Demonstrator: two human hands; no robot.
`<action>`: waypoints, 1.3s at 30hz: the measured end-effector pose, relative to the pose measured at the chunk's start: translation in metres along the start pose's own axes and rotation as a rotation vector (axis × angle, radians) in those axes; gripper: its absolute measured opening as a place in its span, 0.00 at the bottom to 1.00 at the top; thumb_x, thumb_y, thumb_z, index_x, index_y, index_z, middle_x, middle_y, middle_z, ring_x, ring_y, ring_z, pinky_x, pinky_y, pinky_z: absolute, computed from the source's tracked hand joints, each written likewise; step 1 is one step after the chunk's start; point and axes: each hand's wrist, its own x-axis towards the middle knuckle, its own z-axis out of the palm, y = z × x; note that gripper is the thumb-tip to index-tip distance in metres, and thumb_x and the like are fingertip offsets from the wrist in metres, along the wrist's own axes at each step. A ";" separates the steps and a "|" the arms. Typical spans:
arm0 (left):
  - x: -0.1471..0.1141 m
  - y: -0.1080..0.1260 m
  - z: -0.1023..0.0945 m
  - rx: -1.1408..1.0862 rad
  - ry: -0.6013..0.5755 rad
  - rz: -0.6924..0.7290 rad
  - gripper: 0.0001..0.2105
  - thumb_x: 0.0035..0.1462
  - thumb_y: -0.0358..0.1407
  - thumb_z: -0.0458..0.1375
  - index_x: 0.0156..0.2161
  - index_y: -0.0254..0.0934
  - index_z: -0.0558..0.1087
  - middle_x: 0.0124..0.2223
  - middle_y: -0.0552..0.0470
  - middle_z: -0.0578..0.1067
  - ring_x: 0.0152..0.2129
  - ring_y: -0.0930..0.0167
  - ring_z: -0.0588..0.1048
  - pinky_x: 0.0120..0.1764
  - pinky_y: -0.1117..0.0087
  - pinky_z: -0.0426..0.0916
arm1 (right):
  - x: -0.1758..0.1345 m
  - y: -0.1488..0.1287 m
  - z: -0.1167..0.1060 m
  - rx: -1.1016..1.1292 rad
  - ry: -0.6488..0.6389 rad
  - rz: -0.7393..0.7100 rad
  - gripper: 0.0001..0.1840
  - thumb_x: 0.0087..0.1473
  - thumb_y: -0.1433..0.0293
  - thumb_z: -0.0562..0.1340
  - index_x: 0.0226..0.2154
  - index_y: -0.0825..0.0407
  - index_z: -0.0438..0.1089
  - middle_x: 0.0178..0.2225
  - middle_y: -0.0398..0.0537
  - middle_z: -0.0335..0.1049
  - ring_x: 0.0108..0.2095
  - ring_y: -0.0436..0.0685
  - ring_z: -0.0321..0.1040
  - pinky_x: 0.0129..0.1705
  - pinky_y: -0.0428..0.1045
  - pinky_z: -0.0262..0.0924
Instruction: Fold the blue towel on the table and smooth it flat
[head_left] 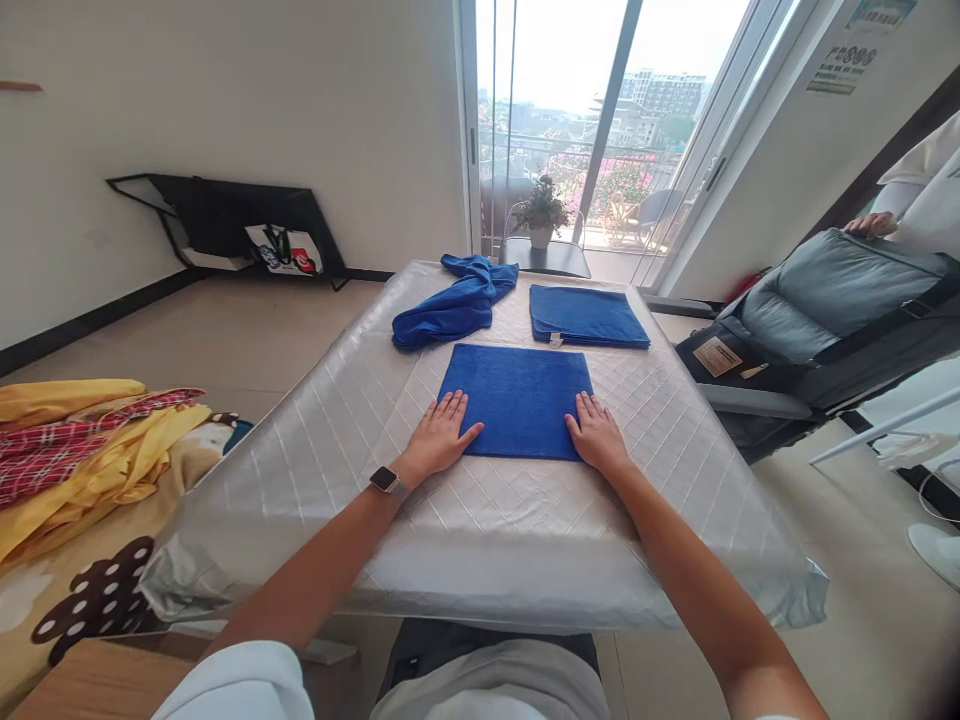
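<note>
Head view took in, nearest, the silver cover (495,575) of the table, patterned with crossing lines. Over it reached both forearms, a watch (384,479) on the left wrist. The left hand (445,432) lay palm down at the left side of a flat blue towel (517,400), its fingers straight and its thumb pointing inward over the cloth. The right hand (597,432) matched it at the near right corner, fingers extended too; neither was gripping anything.

The towel lay squarely before the person in the middle of the table, and the step in hand looked like smoothing it. Doing that well called for light, even pressure from both palms, drawn outward from the middle so the sides stayed straight. Pushing harder with one hand would probably have skewed the soft cloth or slid it on the shiny cover. Whether its layers lined up underneath could not be told.

Beyond it, on the right, a folded blue cloth (587,315) showed a white tag (556,340) at its near edge, a fair guide for neat corners. Beyond on the left sprawled a crumpled blue cloth (454,305), apart from the towel.
</note>
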 end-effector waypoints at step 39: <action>-0.009 0.028 -0.014 -0.008 0.157 0.127 0.36 0.73 0.53 0.37 0.73 0.27 0.55 0.75 0.35 0.53 0.73 0.59 0.50 0.72 0.53 0.48 | -0.069 -0.002 0.003 0.015 -0.077 -0.023 0.39 0.73 0.55 0.40 0.75 0.60 0.43 0.77 0.54 0.36 0.76 0.60 0.33 0.75 0.58 0.34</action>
